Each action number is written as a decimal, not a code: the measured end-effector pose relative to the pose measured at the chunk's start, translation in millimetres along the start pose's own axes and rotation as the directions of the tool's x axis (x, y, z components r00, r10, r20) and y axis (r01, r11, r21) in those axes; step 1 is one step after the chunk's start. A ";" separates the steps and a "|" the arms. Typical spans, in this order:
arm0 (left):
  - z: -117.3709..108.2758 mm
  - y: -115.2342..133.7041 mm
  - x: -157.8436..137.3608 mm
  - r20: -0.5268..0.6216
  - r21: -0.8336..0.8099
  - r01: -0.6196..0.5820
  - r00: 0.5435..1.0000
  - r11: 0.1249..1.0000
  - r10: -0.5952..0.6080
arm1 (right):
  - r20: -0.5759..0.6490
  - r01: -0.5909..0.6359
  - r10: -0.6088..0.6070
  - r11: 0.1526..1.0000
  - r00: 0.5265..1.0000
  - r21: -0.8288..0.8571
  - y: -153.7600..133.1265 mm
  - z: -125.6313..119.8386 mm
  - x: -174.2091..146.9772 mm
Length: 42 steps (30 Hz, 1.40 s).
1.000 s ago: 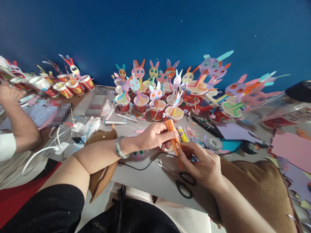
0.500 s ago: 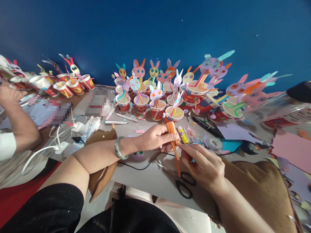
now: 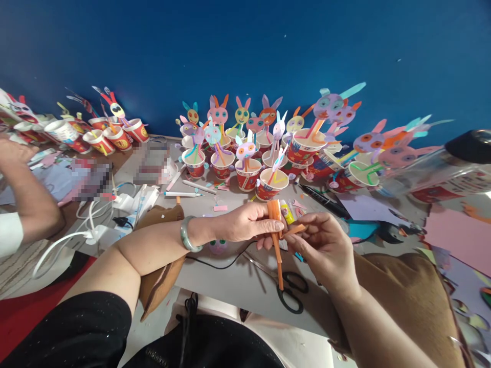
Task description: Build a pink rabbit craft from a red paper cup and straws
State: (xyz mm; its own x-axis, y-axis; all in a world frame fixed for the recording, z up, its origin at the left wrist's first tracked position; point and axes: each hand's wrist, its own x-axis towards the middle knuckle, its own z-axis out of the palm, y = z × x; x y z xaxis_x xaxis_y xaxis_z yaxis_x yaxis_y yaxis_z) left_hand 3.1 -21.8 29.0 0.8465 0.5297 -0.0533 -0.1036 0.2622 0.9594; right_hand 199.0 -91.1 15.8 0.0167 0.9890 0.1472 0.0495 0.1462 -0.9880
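My left hand (image 3: 245, 223), with a jade-coloured bangle at the wrist, grips a folded orange paper strip (image 3: 278, 260) between thumb and fingers. One long end of it hangs down over the scissors (image 3: 261, 267). A second orange end (image 3: 295, 230) sticks out sideways and is pinched by the thumb and fingertips of my right hand (image 3: 329, 250). How the strips join is hidden behind my left fingers. Just beyond the hands lies a yellow glue stick (image 3: 287, 212). Under my left wrist a small purple paper face (image 3: 218, 247) shows on the table.
Red paper cups (image 3: 248, 179) with paper rabbit figures stand along the blue wall (image 3: 245, 46). A clear bottle (image 3: 433, 158) leans in from the right, near pink paper (image 3: 460, 235). Brown cloth (image 3: 402, 296) lies at my right; a power strip (image 3: 134, 204) and another person's arm (image 3: 34, 194) are left.
My right hand has drawn back slightly to the right and turned, pulling an orange end out sideways. My left hand keeps its hold; the hanging end now reaches a little lower.
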 end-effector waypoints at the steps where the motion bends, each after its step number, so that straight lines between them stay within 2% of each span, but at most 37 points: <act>1: -0.7 -1.9 0.2 -0.005 -0.019 -0.007 1.000 1.000 0.007 | -0.004 -0.033 0.033 0.999 0.999 0.031 0.1 0.9 1.2; 5: -1.4 -6.6 0.4 -0.017 -0.101 -0.019 1.000 0.995 0.017 | -0.051 -0.060 0.063 0.997 0.997 0.051 2.3 3.1 3.5; 10: -1.5 -9.6 0.5 -0.027 -0.129 -0.031 0.999 0.991 0.027 | -0.100 0.015 -0.015 1.000 0.995 -0.005 4.9 4.3 1.1; 14: -4.2 -14.3 1.2 -0.010 -0.085 -0.023 1.000 0.996 0.022 | -0.046 0.089 -0.097 0.983 0.994 -0.158 5.2 3.2 -1.8; 17: -5.5 -16.1 1.4 0.030 -0.052 -0.008 1.000 0.999 0.010 | 0.023 0.149 -0.149 0.938 0.989 -0.312 3.3 1.3 -3.5; 20: -4.1 -13.3 -0.1 0.062 -0.037 0.013 0.998 0.999 -0.011 | 0.089 0.174 -0.152 0.919 0.984 -0.354 0.1 -0.8 -3.4; 25: 2.8 -3.1 -7.8 0.105 -0.035 0.044 0.994 0.998 -0.040 | 0.219 0.070 -0.017 0.969 0.976 -0.236 -6.8 -3.6 0.1; 32: 5.3 -2.2 -13.5 0.219 0.037 0.172 0.960 0.984 -0.176 | 0.404 -0.105 0.124 0.992 0.906 -0.070 -14.0 1.3 -0.1; 35: 4.8 -4.5 -11.6 0.247 0.040 0.197 0.948 0.980 -0.200 | 0.415 -0.154 0.155 0.987 0.897 -0.035 -14.6 3.9 -1.2; 42: 6.0 -4.4 -10.5 0.234 0.006 0.185 0.955 0.983 -0.181 | 0.369 -0.180 0.169 0.984 0.914 -0.004 -10.9 5.9 -2.2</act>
State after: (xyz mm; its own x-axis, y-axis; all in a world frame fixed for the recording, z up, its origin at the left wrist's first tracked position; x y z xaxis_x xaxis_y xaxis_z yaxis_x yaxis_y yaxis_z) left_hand -2.2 -33.3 27.1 0.9497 0.2694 -0.1598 0.0577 0.3510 0.9346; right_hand 192.6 -94.7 26.0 -0.3444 0.9375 -0.0492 0.0497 -0.0341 -0.9982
